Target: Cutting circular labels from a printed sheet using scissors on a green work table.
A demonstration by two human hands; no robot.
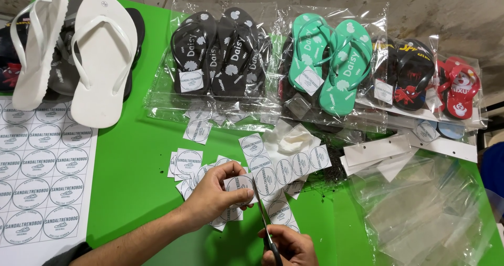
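Left hand: the left hand (212, 195) pinches a round label (239, 184) between thumb and fingers, closed on it, holding it above the green table (131, 166).
Right hand: the right hand (291, 247) is wrapped shut around the handles of the scissors (264, 224), at the table's near edge; the blades point up to the label's right edge.
Label: just in front of the cut strip (289, 163) of round labels, over a scatter of cut labels (188, 162).
Left of the label: a sheet (39, 176) of uncut labels, well apart; white sandals (73, 50) behind it.
Behind the label: bagged black sandals (220, 50), green sandals (331, 61), smaller dark sandals (407, 74) and red sandals (459, 87) in a row.
Right of the label: empty clear bags (425, 208) and white card strips (383, 153).
In the way: loose labels crowd the space beneath the hands.
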